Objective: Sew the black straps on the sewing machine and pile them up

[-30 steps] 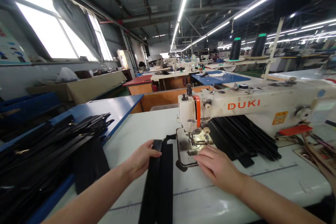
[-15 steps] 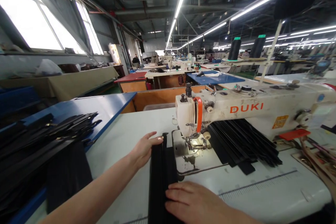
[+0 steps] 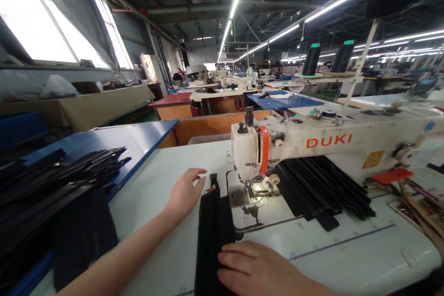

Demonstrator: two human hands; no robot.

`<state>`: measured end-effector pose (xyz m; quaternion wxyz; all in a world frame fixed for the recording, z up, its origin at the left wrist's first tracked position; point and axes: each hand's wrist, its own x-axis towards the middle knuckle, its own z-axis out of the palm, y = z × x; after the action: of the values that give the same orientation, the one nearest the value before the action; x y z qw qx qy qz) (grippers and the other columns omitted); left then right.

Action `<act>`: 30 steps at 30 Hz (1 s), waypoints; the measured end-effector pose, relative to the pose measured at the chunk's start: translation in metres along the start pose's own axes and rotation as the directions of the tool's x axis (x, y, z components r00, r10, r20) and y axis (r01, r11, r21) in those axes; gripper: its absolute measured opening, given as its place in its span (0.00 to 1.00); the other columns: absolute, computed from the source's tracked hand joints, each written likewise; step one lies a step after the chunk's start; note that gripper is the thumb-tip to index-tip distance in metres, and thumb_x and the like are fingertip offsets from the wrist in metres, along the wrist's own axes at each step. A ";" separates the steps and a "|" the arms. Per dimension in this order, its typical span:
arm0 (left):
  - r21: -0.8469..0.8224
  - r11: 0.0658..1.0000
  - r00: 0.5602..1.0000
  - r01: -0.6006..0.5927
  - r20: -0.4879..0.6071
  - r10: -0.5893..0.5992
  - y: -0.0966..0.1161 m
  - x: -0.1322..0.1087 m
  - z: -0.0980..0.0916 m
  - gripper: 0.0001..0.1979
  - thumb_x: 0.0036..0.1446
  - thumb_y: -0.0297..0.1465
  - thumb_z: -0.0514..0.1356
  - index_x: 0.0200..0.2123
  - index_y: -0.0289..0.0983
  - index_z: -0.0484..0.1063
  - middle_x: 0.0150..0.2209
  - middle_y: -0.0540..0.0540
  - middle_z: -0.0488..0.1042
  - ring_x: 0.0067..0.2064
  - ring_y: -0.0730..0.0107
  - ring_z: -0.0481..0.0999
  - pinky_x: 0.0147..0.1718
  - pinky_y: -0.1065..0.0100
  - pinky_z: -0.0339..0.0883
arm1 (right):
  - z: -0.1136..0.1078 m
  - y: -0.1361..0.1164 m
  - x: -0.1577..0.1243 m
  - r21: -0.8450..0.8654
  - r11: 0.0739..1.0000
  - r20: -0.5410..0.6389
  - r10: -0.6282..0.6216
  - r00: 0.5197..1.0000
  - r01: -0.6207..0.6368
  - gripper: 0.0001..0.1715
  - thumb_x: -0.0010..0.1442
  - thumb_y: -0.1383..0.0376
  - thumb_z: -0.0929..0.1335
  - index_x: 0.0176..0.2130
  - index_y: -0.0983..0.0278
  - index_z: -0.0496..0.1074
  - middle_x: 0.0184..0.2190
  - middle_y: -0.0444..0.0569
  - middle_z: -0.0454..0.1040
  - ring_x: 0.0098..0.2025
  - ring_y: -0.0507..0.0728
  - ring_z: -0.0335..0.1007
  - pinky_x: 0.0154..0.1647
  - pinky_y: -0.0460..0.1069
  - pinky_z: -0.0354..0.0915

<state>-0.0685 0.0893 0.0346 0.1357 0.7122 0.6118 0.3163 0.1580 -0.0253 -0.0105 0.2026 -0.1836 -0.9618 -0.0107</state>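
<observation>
A long black fabric strip with a zipper (image 3: 209,236) lies on the pale sewing table, left of the machine's needle plate. At its far end shows a metal zipper pull (image 3: 212,188). My left hand (image 3: 185,193) hovers just left of that end, fingers apart and holding nothing. Flat on the near part of the strip rests my right hand (image 3: 256,266), its fingers stretched out over the fabric. The white sewing machine (image 3: 294,136) stands to the right of the strip, and the strip is not under its presser foot.
A stack of black strips (image 3: 322,189) lies under the machine arm. On the blue table (image 3: 152,136) at left is a pile of black zippered pieces (image 3: 79,180). Thread cones (image 3: 311,60) stand on a rack behind the machine. A ruler scale (image 3: 343,243) marks the table's front.
My left hand has let go of the zipper end and moved a little left, uncovering the pull. The right hand stays on the strip.
</observation>
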 end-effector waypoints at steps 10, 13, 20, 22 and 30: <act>0.360 0.687 0.767 -0.631 0.156 0.622 0.005 -0.101 0.025 0.21 0.65 0.33 0.48 0.59 0.38 0.66 0.61 0.41 0.66 0.61 0.53 0.65 0.53 0.55 0.68 | -0.004 -0.002 -0.006 -0.009 1.000 -0.017 -0.023 1.000 0.023 0.25 0.68 0.51 0.61 0.49 0.69 0.71 0.50 0.52 0.75 0.57 0.56 0.64 0.60 0.47 0.56; 0.400 0.658 0.754 -0.638 0.150 0.639 0.004 -0.114 0.026 0.24 0.67 0.34 0.47 0.64 0.38 0.57 0.64 0.41 0.62 0.61 0.56 0.67 0.51 0.60 0.71 | -0.033 0.009 -0.020 0.013 0.974 -0.091 0.226 0.970 -0.226 0.23 0.67 0.51 0.62 0.50 0.64 0.72 0.52 0.50 0.73 0.55 0.57 0.66 0.58 0.49 0.59; 0.314 0.734 0.798 -0.602 0.219 0.562 0.038 -0.110 0.033 0.21 0.67 0.35 0.48 0.60 0.38 0.65 0.63 0.43 0.64 0.60 0.57 0.68 0.55 0.58 0.66 | -0.087 0.055 -0.044 -0.301 0.579 -0.007 0.793 0.609 -0.758 0.18 0.61 0.64 0.67 0.47 0.73 0.74 0.44 0.62 0.75 0.50 0.66 0.68 0.52 0.57 0.62; 0.302 0.770 0.827 -0.562 0.223 0.516 0.043 -0.103 0.037 0.21 0.67 0.37 0.48 0.58 0.36 0.68 0.62 0.41 0.65 0.60 0.55 0.67 0.56 0.55 0.63 | -0.085 0.058 -0.042 -0.341 0.570 0.035 0.802 0.596 -0.748 0.13 0.59 0.67 0.67 0.42 0.74 0.75 0.41 0.62 0.75 0.48 0.66 0.68 0.51 0.56 0.63; 0.272 0.811 0.853 -0.518 0.228 0.469 0.042 -0.091 0.038 0.22 0.66 0.38 0.47 0.57 0.35 0.69 0.61 0.40 0.66 0.61 0.55 0.66 0.58 0.55 0.61 | -0.077 0.059 -0.032 -0.440 0.523 0.127 0.841 0.525 -0.730 0.10 0.66 0.63 0.67 0.42 0.69 0.72 0.43 0.52 0.74 0.47 0.59 0.70 0.50 0.58 0.65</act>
<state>-0.0166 0.0009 0.0046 -0.0242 0.8807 0.4368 0.1816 0.2363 0.0109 0.0448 -0.0107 -0.6343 -0.7715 -0.0484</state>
